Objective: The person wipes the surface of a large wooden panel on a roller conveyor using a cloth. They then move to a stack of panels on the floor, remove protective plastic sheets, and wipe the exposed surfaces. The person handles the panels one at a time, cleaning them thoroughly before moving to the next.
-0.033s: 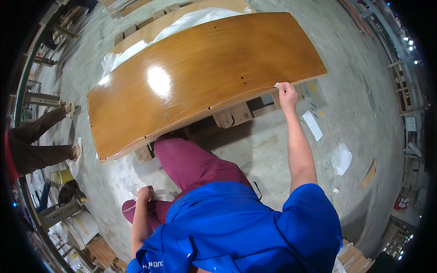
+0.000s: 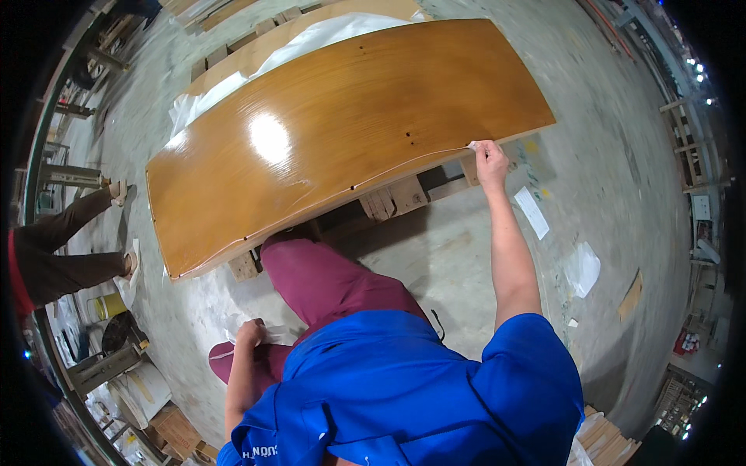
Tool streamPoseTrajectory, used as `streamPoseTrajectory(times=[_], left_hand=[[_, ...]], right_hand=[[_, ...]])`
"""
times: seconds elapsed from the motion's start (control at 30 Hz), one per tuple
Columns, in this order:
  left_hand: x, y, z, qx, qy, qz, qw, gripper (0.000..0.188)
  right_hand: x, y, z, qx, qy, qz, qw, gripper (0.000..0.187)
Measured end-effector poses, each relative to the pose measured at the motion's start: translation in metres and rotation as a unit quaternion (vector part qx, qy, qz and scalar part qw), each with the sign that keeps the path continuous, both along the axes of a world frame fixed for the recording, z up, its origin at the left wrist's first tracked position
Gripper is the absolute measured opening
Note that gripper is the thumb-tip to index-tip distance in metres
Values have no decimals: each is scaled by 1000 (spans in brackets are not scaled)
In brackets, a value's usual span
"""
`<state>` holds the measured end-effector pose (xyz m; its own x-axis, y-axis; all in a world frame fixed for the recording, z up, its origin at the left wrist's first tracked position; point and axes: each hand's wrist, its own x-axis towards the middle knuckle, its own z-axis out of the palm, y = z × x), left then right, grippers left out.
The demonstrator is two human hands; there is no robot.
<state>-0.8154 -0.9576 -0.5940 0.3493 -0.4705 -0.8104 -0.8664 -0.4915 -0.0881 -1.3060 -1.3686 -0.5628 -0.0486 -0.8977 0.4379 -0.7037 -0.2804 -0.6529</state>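
A long, glossy orange-brown wooden panel (image 2: 334, 116), gently curved and dotted with small dark holes, lies before me. At its near edge, toward the right end, my right hand (image 2: 491, 165) pinches a small white wad (image 2: 472, 145), which touches the edge. From the wad a thin pale line runs left along the panel's border; whether it is a thread, a film edge or a gleam I cannot tell. Down by my bent knee, my left hand (image 2: 250, 332) is closed on a crumpled whitish sheet (image 2: 275, 333), cloth or plastic, partly hidden by the fingers.
Wooden pallet blocks (image 2: 395, 199) support the panel, and white wrapping (image 2: 311, 39) shows behind it. A paper sheet (image 2: 532, 213), a white scrap (image 2: 583, 269) and a brown piece (image 2: 631, 295) lie on the floor at right. Another person's legs (image 2: 70, 268) stand at left, near a yellow bucket (image 2: 109, 305).
The panel appears shifted very slightly left in the picture. Both hands keep nearly the same place and grip.
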Motion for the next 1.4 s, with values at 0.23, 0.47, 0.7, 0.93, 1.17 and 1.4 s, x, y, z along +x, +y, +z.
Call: streamPoseTrajectory(times=[0.23,0.47,0.7,0.93,1.17,1.4], left_hand=[[-32,-21,-5,43,58,-16,997,31],[-49,-32,-5,-4,101,20,995,30],[-67,-46,-5,0,112,48,993,30],[-76,-63,-1,-19,145,47,988,39],[-76,-71,4,7,139,72,988,43],[-79,-76,-2,11,107,55,993,45]], right_hand=[[-15,-14,-4,7,-11,16,1000,13],[-23,-22,0,-8,25,39,999,11],[-31,-27,-5,179,-236,27,955,14],[-41,-27,-21,241,-388,88,885,26],[-31,-16,-14,218,-306,72,924,25],[-30,-14,-4,154,-173,70,970,18]])
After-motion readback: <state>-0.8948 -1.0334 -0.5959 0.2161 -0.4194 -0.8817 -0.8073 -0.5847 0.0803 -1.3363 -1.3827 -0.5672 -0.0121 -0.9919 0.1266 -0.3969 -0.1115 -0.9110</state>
